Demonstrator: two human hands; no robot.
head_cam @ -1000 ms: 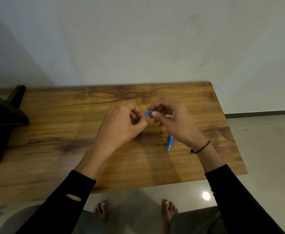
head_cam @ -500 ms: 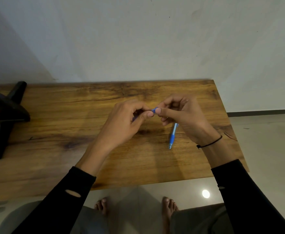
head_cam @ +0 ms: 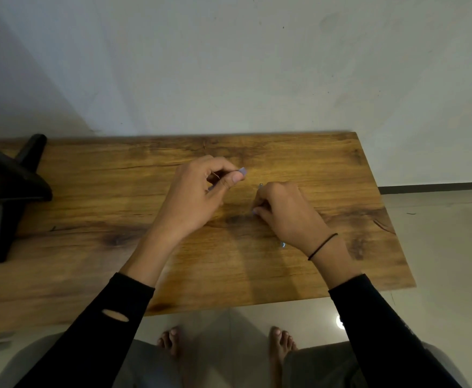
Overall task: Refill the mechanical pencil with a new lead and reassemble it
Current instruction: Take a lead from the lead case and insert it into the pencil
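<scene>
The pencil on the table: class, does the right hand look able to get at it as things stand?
Probably yes. The right hand rests on the table right over the pencil, whose tip shows at the wrist. The left hand holds a small blue piece clear of it.

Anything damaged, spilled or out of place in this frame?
Only one oddity: the left sleeve has an oval hole near the forearm, skin showing through. Nothing spilled on the wooden table.
</scene>
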